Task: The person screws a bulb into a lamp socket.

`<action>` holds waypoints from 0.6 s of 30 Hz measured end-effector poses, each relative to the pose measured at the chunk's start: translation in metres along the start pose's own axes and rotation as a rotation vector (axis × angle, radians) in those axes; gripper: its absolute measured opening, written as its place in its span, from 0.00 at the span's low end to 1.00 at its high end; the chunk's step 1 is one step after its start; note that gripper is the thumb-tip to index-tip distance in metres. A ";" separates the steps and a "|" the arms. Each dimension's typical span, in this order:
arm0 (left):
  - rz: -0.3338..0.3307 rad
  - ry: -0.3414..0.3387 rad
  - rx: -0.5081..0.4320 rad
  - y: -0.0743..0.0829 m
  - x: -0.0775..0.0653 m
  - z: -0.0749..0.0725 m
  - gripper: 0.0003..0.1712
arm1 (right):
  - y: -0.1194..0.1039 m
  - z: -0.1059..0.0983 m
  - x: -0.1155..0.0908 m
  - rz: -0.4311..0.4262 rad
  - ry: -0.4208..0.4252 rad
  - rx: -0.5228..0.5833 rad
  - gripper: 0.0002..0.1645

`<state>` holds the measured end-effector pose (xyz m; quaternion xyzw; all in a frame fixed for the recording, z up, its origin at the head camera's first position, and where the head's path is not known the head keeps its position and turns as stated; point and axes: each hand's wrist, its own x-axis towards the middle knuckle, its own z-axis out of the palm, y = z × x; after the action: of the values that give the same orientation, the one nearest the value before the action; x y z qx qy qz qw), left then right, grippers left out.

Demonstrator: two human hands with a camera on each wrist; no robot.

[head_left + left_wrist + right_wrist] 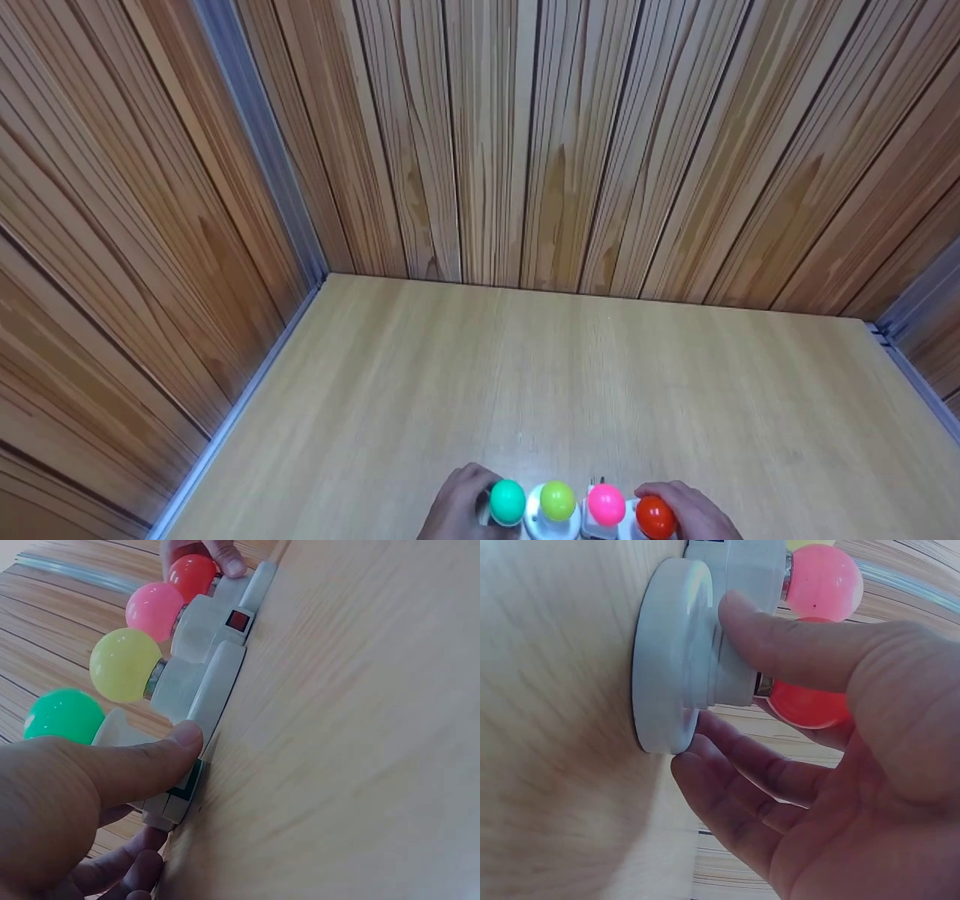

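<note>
Four bulbs in white holders stand in a row at the table's near edge. My left hand (461,506) grips the holder (120,730) of the green bulb (508,502), thumb across its near side and fingers at the far side. At the row's other end my right hand (699,514) holds the round-based holder (667,660) of the red bulb (655,517), its thumb on the upper part and fingertips at the base rim. Between the hands are a yellow-green bulb (558,500) and a pink bulb (606,505), whose holder has a red switch (238,620).
The pale wooden table (540,375) extends beyond the row. Wood-plank panels rise behind it (487,150) and on the left (112,225), joined by a grey metal corner strip (255,127). Thin metal prongs (598,481) stick out behind the pink bulb's holder.
</note>
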<state>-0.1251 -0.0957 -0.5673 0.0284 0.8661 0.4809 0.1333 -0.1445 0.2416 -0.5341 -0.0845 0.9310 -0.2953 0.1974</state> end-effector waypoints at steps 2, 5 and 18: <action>0.013 0.018 0.014 0.000 -0.001 0.000 0.20 | -0.002 0.001 0.000 0.007 0.004 0.007 0.57; 0.037 0.045 0.034 0.000 -0.002 0.002 0.20 | -0.004 0.003 -0.002 0.003 0.016 0.016 0.56; 0.050 0.053 0.021 -0.001 -0.003 0.002 0.21 | -0.008 0.004 -0.003 0.005 0.016 0.033 0.59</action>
<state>-0.1215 -0.0949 -0.5690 0.0386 0.8734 0.4755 0.0978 -0.1400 0.2343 -0.5315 -0.0765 0.9277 -0.3109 0.1918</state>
